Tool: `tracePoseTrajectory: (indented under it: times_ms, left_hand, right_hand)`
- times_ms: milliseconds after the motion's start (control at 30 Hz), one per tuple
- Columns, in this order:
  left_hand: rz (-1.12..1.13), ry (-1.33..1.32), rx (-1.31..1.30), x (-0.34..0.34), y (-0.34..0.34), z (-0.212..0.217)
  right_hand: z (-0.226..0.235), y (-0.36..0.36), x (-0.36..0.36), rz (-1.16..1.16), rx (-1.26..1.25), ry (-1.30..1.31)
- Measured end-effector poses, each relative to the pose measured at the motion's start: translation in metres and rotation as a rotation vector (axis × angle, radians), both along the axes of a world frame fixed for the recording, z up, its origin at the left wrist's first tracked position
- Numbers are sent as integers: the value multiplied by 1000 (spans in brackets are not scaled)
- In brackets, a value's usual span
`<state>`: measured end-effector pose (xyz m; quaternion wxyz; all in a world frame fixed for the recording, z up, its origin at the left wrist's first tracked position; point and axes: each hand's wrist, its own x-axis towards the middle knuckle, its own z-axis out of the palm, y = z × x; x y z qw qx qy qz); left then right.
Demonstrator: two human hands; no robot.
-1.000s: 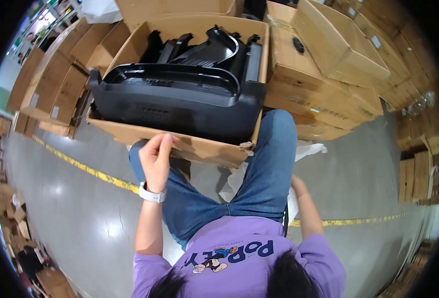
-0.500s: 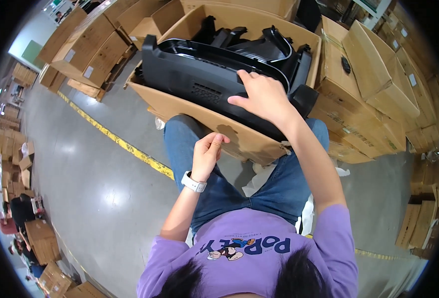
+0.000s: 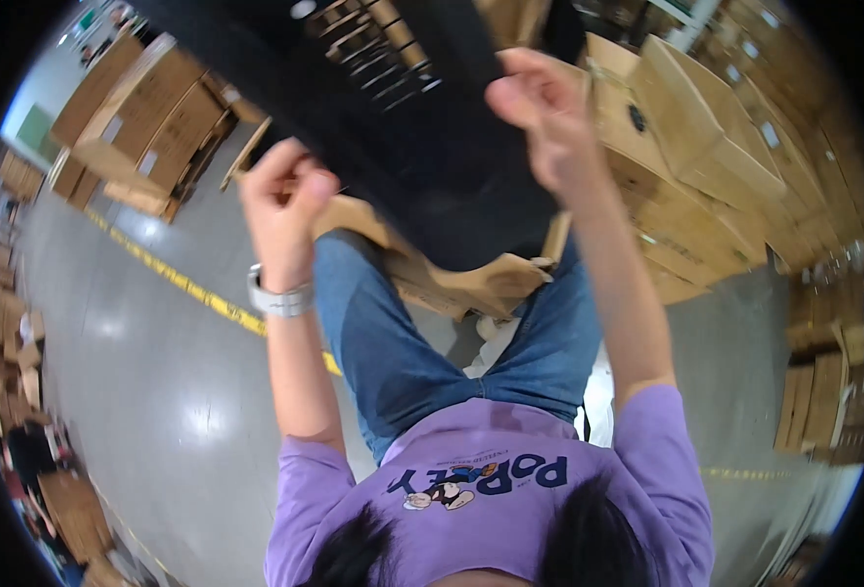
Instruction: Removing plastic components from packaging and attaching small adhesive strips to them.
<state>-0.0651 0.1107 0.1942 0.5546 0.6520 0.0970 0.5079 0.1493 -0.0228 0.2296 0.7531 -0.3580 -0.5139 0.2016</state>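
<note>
Grey polished concrete floor [image 3: 138, 391] is filling the lower left of my head view, a yellow tape line [image 3: 197, 293] is running across it on a slant, and stacks of brown cardboard boxes [image 3: 706, 166] are crowding the right side and the far left corner. I am watching both arms reaching up and forward from the purple shirt [image 3: 491, 489] at the bottom edge. My left hand [image 3: 285, 201], with a pale wristwatch [image 3: 277, 298] strapped below it, is curling its fingers closed around the lower left edge of a large black plastic part [image 3: 412, 127]. My right hand [image 3: 540, 117] is pressing on the right side of that same part, fingers bent over its edge and thumb pointing toward the left hand. That black part is filling the top middle of the frame, raised above the knees, its ribbed underside with slotted openings facing the camera. Just beneath it an open cardboard carton [image 3: 471, 279] is resting against the blue jeans [image 3: 403, 352], its torn flap poking out below the part's lower edge. I cannot tell whether part and carton are touching.
</note>
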Motion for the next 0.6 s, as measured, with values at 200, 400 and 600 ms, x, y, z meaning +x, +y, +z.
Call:
tracePoseTrajectory:
  times_ms: [200,400,600]
  left_hand:
    - [-184,56,237,-5,-25,57]
    - [-112,622,918,33,-51,58]
    - [-464,917,1229,52,-40,-33]
  right_hand:
    - [-49,3,-26,-308,-179,-440]
    - [-28,-117,-24,233,-703,-1011]
    - [54,-230,81,-267,-745,-731]
